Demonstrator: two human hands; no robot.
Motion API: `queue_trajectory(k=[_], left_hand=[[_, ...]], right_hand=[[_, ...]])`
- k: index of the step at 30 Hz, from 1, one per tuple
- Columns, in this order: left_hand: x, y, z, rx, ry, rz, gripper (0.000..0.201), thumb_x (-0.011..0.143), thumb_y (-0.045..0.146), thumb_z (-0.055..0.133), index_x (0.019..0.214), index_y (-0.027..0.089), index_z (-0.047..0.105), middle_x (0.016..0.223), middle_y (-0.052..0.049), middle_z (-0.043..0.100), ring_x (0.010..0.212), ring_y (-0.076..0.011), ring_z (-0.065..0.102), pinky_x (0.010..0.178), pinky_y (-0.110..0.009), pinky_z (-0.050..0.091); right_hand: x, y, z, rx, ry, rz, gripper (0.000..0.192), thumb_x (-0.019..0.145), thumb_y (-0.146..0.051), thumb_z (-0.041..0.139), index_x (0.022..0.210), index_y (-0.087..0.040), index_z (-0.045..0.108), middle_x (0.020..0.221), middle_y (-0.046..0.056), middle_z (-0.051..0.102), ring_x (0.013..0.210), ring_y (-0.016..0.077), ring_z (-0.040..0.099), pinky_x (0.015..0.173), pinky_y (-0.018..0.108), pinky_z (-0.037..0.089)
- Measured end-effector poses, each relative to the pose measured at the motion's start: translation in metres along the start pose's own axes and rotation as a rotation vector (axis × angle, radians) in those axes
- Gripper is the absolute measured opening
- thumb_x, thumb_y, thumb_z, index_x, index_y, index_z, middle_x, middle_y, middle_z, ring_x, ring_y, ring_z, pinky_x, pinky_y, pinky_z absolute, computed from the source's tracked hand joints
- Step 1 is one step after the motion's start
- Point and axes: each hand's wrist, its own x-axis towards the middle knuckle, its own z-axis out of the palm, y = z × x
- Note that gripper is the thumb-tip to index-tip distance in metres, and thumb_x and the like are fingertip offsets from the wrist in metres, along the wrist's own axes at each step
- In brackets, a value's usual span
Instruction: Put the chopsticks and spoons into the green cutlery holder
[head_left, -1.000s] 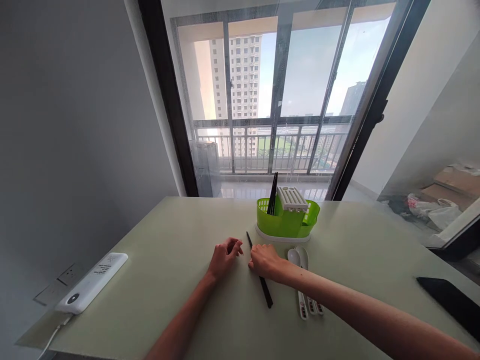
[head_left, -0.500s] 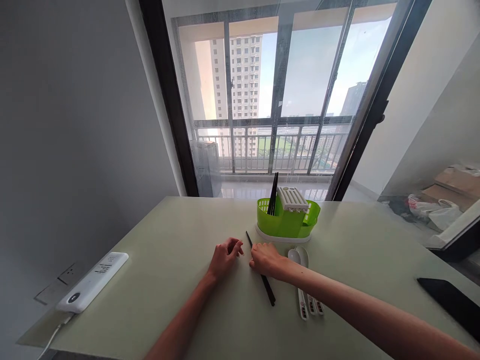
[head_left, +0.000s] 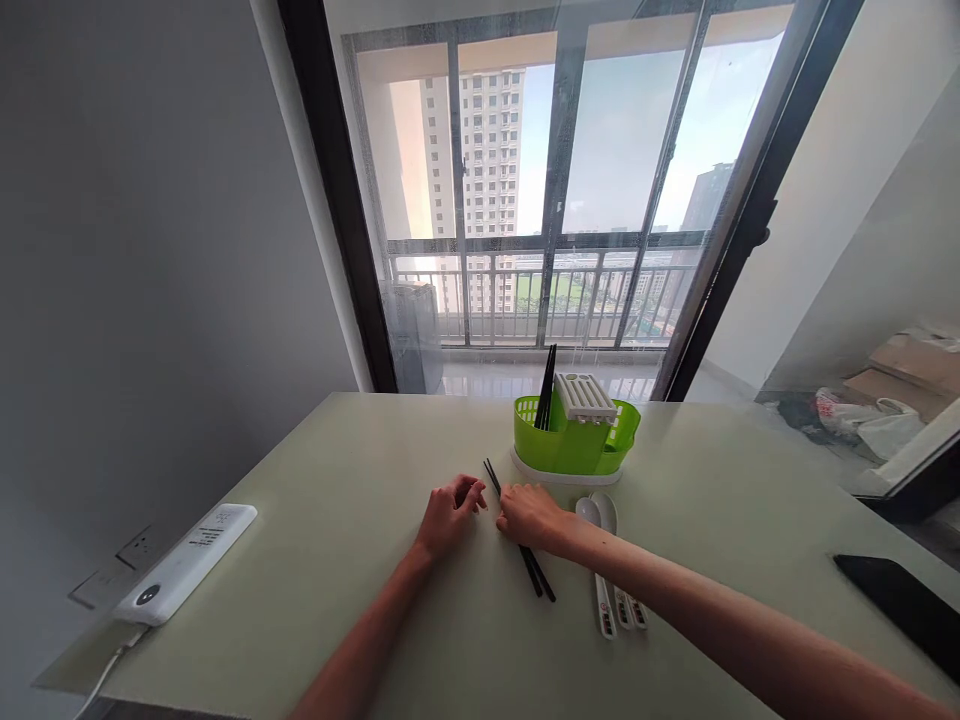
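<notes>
My right hand [head_left: 528, 514] is closed around the middle of a pair of black chopsticks [head_left: 529, 570], palm down just above the table. Their tips stick out past the knuckles toward the green caddy, and their thick ends point back toward me, slightly apart. To the left, my left hand [head_left: 452, 512] rests with loosely curled fingers, apart from the chopsticks and holding nothing visible. Several white spoons [head_left: 604, 605] lie to the right, partly hidden by my right forearm. Behind the hands stands a green cutlery caddy [head_left: 540, 450] with a white slotted top and black chopsticks [head_left: 547, 390] upright in its left compartment.
A white power strip [head_left: 191, 560] with a cable lies along the left side of the pale table [head_left: 322, 560]. At the right edge is a flat black object [head_left: 900, 605]. Glass doors stand beyond the far edge, with boxes and bags [head_left: 892, 420] at the right.
The chopsticks have shifted slightly in my right hand; both tips now show apart and the thick ends have spread. My right hand moved slightly left. The left hand stays put.
</notes>
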Motion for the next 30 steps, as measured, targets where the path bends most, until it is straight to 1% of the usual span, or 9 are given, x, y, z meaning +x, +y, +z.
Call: queue_trajectory(k=[2,6,9,11,16,20,23,26,30], left_hand=[[0.0,-0.001,0.0,-0.013,0.006,-0.001,0.043,0.095,0.057,0.048,0.095,0.02,0.069,0.08,-0.003,0.076,0.071,-0.0178,0.068,0.069,-0.027,0.05],[0.002,-0.006,0.001,-0.072,0.073,-0.026,0.046,0.094,0.061,0.05,0.103,0.018,0.065,0.088,-0.006,0.077,0.074,-0.0189,0.069,0.072,-0.03,0.053],[0.004,-0.006,-0.001,-0.153,0.14,-0.05,0.053,0.091,0.065,0.054,0.113,0.017,0.062,0.105,-0.012,0.076,0.086,-0.0215,0.072,0.079,-0.032,0.055],[0.005,-0.001,-0.004,-0.236,0.139,-0.024,0.057,0.091,0.065,0.052,0.117,0.016,0.062,0.113,-0.014,0.075,0.097,-0.0239,0.072,0.086,-0.035,0.055],[0.004,0.032,-0.016,-0.363,0.157,0.089,0.06,0.098,0.063,0.041,0.12,0.013,0.065,0.114,-0.017,0.076,0.102,-0.0277,0.071,0.095,-0.043,0.053],[0.004,0.072,-0.025,-0.316,0.161,0.165,0.05,0.096,0.057,0.052,0.121,0.016,0.068,0.105,-0.011,0.079,0.105,-0.0277,0.071,0.1,-0.044,0.052],[0.006,0.097,-0.029,-0.292,0.143,0.177,0.039,0.093,0.05,0.06,0.111,0.018,0.074,0.1,-0.007,0.08,0.102,-0.0264,0.073,0.101,-0.041,0.053],[0.007,0.111,-0.03,-0.289,0.118,0.165,0.028,0.088,0.045,0.069,0.098,0.02,0.078,0.095,-0.004,0.081,0.096,-0.0252,0.075,0.099,-0.038,0.055],[0.008,0.118,-0.031,-0.287,0.098,0.136,0.023,0.081,0.042,0.077,0.092,0.022,0.08,0.089,-0.002,0.082,0.092,-0.0253,0.077,0.093,-0.035,0.058]], right_hand=[[0.001,0.002,0.0,0.022,0.027,-0.01,0.027,0.092,-0.027,0.058,0.109,-0.008,0.069,0.105,0.021,0.074,0.1,0.0312,0.072,0.08,0.035,0.051],[0.001,0.005,-0.003,0.077,0.122,-0.048,0.024,0.096,-0.026,0.049,0.107,-0.012,0.065,0.102,0.017,0.075,0.09,0.027,0.073,0.071,0.029,0.045],[-0.005,0.004,-0.011,0.129,0.216,-0.116,0.024,0.101,-0.03,0.042,0.11,-0.017,0.06,0.098,0.012,0.076,0.086,0.0227,0.071,0.069,0.027,0.041],[-0.013,0.003,-0.016,0.161,0.267,-0.17,0.025,0.103,-0.032,0.038,0.114,-0.019,0.057,0.096,0.007,0.075,0.085,0.0194,0.07,0.069,0.025,0.039],[-0.034,0.006,-0.017,0.302,0.432,-0.303,0.024,0.105,-0.035,0.036,0.112,-0.022,0.055,0.09,0.001,0.072,0.069,0.0138,0.063,0.063,0.023,0.036],[-0.043,0.014,-0.005,0.427,0.539,-0.342,0.021,0.103,-0.033,0.039,0.108,-0.022,0.056,0.083,0.0,0.069,0.06,0.0118,0.056,0.059,0.023,0.034],[-0.043,0.02,0.005,0.491,0.613,-0.364,0.021,0.103,-0.035,0.04,0.107,-0.02,0.056,0.078,-0.001,0.066,0.056,0.0111,0.052,0.057,0.023,0.033],[-0.043,0.024,0.011,0.521,0.666,-0.37,0.02,0.103,-0.035,0.042,0.106,-0.02,0.055,0.073,-0.002,0.063,0.054,0.0106,0.048,0.056,0.023,0.03],[-0.044,0.026,0.013,0.527,0.659,-0.369,0.019,0.104,-0.034,0.041,0.105,-0.02,0.054,0.073,-0.003,0.061,0.055,0.0104,0.046,0.056,0.024,0.029]])
